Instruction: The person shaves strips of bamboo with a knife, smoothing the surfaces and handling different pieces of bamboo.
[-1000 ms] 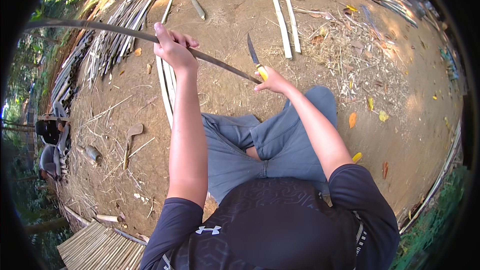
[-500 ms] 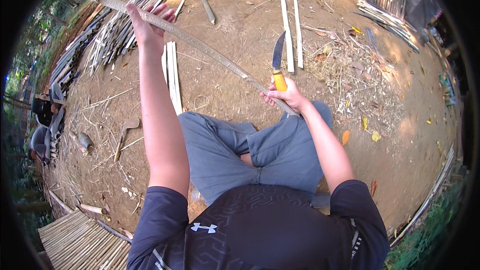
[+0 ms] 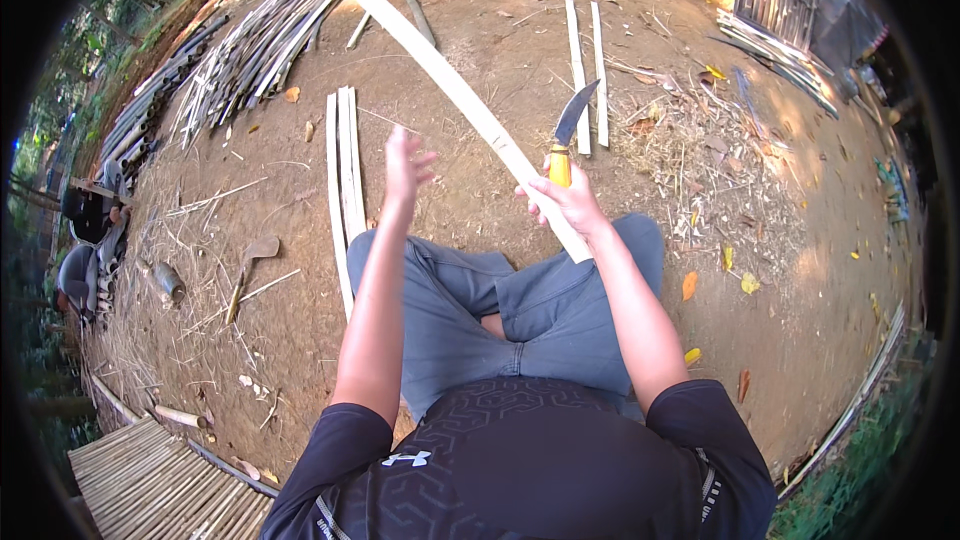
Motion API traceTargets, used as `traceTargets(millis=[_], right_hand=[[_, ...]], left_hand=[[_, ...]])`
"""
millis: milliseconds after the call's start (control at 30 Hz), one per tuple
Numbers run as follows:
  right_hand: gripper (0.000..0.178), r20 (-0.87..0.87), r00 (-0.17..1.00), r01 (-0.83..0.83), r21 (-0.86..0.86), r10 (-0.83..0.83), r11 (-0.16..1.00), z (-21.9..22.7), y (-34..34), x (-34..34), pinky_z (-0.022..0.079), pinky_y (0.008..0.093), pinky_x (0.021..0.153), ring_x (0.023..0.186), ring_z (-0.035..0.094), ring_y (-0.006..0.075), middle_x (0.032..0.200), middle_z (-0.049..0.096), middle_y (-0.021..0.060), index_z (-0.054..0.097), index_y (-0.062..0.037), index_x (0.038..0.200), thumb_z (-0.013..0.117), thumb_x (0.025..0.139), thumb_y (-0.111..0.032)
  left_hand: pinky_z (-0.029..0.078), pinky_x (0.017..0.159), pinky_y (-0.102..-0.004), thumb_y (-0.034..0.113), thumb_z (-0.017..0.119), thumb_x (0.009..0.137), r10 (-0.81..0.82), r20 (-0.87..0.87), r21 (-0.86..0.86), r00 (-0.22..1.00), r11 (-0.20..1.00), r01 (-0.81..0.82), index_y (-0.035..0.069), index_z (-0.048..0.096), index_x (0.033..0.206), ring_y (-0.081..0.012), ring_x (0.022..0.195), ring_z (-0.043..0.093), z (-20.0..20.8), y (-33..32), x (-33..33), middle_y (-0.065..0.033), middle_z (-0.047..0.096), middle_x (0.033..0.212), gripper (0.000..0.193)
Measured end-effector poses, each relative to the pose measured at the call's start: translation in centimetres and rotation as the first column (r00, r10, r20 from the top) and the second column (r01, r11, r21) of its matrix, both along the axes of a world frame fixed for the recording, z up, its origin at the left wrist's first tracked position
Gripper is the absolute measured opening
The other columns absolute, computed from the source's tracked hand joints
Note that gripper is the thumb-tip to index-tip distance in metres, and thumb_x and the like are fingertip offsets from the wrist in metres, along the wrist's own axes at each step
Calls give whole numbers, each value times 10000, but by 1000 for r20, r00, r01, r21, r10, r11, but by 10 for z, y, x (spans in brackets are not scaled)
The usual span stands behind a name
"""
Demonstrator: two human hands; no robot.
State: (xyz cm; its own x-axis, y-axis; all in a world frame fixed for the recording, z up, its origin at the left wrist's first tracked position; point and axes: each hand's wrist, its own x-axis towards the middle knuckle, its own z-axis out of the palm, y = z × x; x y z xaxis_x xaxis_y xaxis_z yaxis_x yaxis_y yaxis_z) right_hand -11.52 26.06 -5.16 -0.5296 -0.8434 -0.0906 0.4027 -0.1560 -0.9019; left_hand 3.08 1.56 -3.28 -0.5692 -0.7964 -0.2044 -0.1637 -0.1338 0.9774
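My right hand (image 3: 570, 204) is closed around the lower end of a long, pale bamboo strip (image 3: 455, 90) and the yellow handle of a knife (image 3: 560, 168) together. The knife's dark curved blade points up and away to the right. From my right knee the strip slants up to the far left, its pale, smooth face showing. My left hand (image 3: 404, 168), a little smeared by motion, is empty with its fingers apart. It hovers left of the strip without touching it, above my left knee.
Split bamboo strips (image 3: 346, 155) lie beside my left knee, and two more strips (image 3: 577, 70) lie ahead. A bamboo pile (image 3: 262, 52) is far left. A wooden-handled blade tool (image 3: 245, 275) and a bottle (image 3: 169, 283) are at left. Shavings (image 3: 705, 180) litter the right.
My left hand has let go of the strip and come down toward me. The strip has swung rightward and turned from its rough face to its pale one, still in my right hand.
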Motion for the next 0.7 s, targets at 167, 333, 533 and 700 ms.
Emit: traceTargets(millis=[167, 333, 533, 700], right_hand=[[259, -34, 992, 124, 111, -121, 986, -57, -23, -2, 558, 313, 456, 629, 691, 211, 900, 701, 212, 411, -55, 1088, 634, 956, -60], [259, 26, 980, 178, 322, -196, 930, -103, -35, 6, 586, 348, 522, 664, 708, 232, 907, 709, 201, 415, -60, 1103, 633, 962, -67], [149, -78, 984, 174, 297, -157, 939, -107, -56, 24, 573, 331, 782, 891, 719, 197, 1001, 736, 162, 502, -46, 1047, 624, 974, -89], [174, -10, 997, 77, 229, -77, 970, -81, -84, 45, 555, 335, 873, 977, 705, 198, 1033, 735, 147, 515, -43, 1075, 638, 969, -107]], left_hand=[[552, 819, -388, 356, 661, 956, -343, 177, 59, 922, 939, 338, 49, 183, 1559, -241, 1016, 676, -81, 87, 37, -207, 494, 1414, 828], [551, 757, -340, 175, 639, 950, -354, 122, 197, 927, 924, 327, 63, 265, 1525, -211, 969, 688, -113, 117, 59, -171, 529, 1377, 695], [553, 688, -276, 21, 669, 891, -430, 87, 73, 899, 903, 424, 78, 187, 1553, -195, 883, 702, -129, 118, 83, -186, 545, 1346, 821], [538, 612, -230, 94, 749, 890, -313, -120, 7, 942, 949, 317, 145, 26, 1603, -146, 835, 680, -104, 138, 75, -153, 595, 1242, 1016]])
